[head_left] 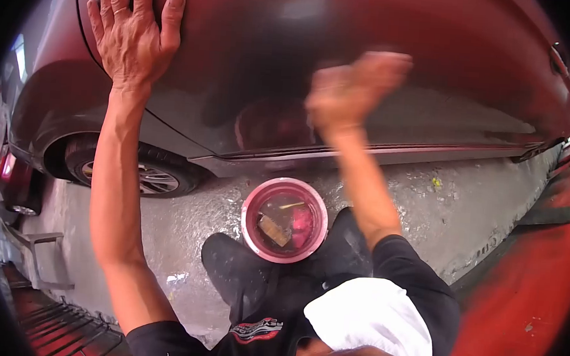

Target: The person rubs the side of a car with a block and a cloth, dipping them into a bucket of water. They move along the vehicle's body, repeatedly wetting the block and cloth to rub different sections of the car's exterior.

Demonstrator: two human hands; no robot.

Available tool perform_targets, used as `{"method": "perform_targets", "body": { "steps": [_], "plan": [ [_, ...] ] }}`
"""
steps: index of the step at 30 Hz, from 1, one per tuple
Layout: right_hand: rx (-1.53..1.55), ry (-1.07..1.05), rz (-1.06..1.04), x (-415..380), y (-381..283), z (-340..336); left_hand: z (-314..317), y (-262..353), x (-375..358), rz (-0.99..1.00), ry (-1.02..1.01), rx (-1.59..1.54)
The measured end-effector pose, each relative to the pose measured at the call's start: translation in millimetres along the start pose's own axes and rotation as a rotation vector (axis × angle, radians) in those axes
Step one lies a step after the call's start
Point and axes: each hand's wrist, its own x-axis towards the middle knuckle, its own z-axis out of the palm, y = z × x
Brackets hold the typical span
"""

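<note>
A small red-and-white logo patch [257, 329] sits on the black shirt near the bottom edge of the view; its lettering is too small and warped to read. No other writing can be made out.

The dark red car panel [345, 44] fills the top of the view, glossy, with soft reflections of the person across it and a pale trim strip along its lower edge. The left hand [134, 33] lies flat on the panel near its top left corner, fingers spread and palm pressed to the paint. The right hand [350, 90] is at the panel's middle, blurred by motion, its back toward the camera; whether the fingers are closed on anything cannot be told.

On the wet grey floor [452, 214], just under the panel's lower edge and between the two forearms, stands a round pink bucket [284, 220] holding murky water. In it lie a tan block, a pink piece and something yellowish, none clear enough to name. The bucket touches or sits just in front of the person's dark-trousered knees. A white cloth [373, 317] lies over the right shoulder near the bottom edge. At the left edge a car wheel [148, 177] with a silver rim rests on the floor, and a strip of red floor [525, 303] runs along the right edge.
</note>
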Motion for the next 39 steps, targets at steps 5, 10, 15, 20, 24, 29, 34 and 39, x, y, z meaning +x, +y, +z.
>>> {"method": "perform_targets", "body": {
  "steps": [5,10,15,20,24,29,34,39],
  "plan": [
    [0.006,-0.443,-0.542,-70,-100,34,-20,1,-3,0.052,-0.104,-0.199],
    [-0.337,-0.238,-0.645,-47,182,-79,-29,-11,-55,0.165,-0.173,-0.214],
    [-0.008,-0.252,-0.229,-100,50,-17,-32,-2,-61,0.139,-0.149,-0.162],
    [0.035,-0.566,-0.517,-129,-73,19,-30,-5,-60,0.162,-0.058,-0.159],
    [-0.179,-0.578,-0.656,-145,96,-42,-21,-10,-71,0.151,-0.033,-0.144],
    [0.028,-0.935,-0.155,-181,77,-149,-43,-5,-69,0.204,-0.061,-0.001],
    [0.438,-1.532,0.009,-289,-38,-120,-27,-12,-79,0.288,0.019,-0.035],
    [0.162,-1.914,0.188,-388,-61,-103,-38,-2,-72,0.244,-0.158,-0.025]
  ]
}}
